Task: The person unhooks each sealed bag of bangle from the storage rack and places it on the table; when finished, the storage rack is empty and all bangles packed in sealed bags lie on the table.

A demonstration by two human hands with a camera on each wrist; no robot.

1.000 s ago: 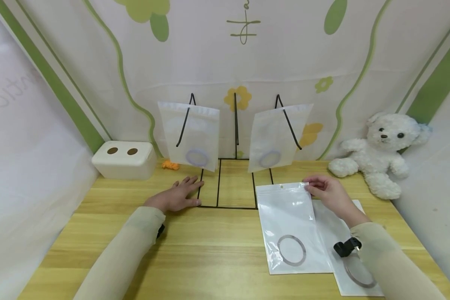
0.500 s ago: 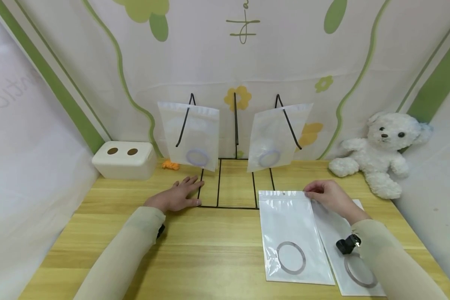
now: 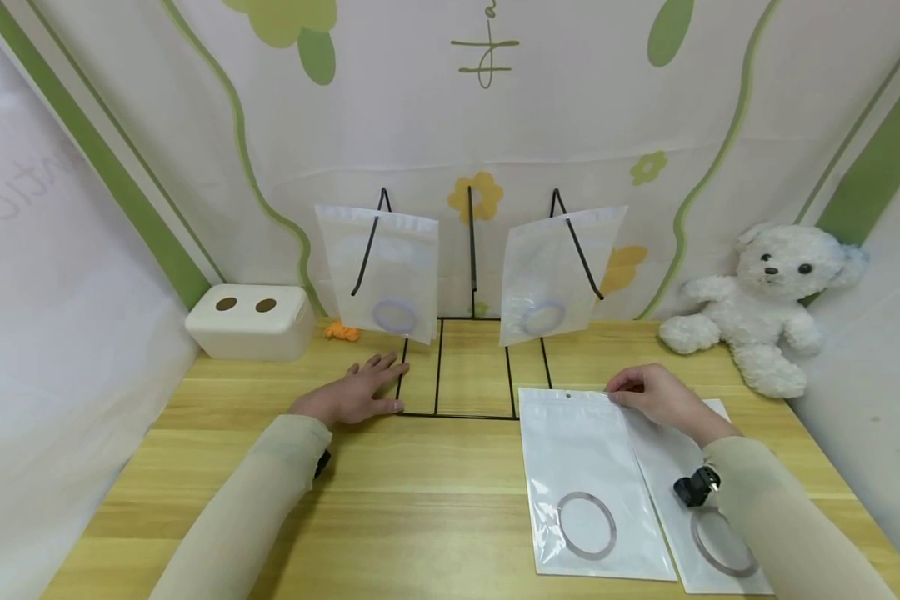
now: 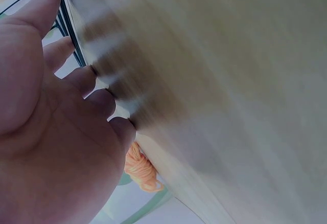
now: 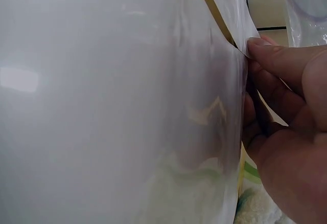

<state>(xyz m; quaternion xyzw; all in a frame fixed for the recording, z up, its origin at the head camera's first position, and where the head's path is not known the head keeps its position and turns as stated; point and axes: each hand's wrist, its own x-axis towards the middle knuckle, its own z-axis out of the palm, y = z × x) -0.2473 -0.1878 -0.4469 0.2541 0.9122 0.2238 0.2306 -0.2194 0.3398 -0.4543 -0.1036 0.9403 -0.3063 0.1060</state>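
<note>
Currently, right grip (image 3: 656,402): pinching a bag (image 3: 592,467) corner
Left grip (image 3: 351,393): spread, empty — beside rack (image 3: 457,416)
Curtain script (image 3: 485,69): green — hard to read

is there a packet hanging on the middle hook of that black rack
No, the middle hook is bare, while packets hang on the outer hooks.

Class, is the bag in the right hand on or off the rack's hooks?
Off: the right hand pinches the bag by its top corner, clear of the hooks.
</note>
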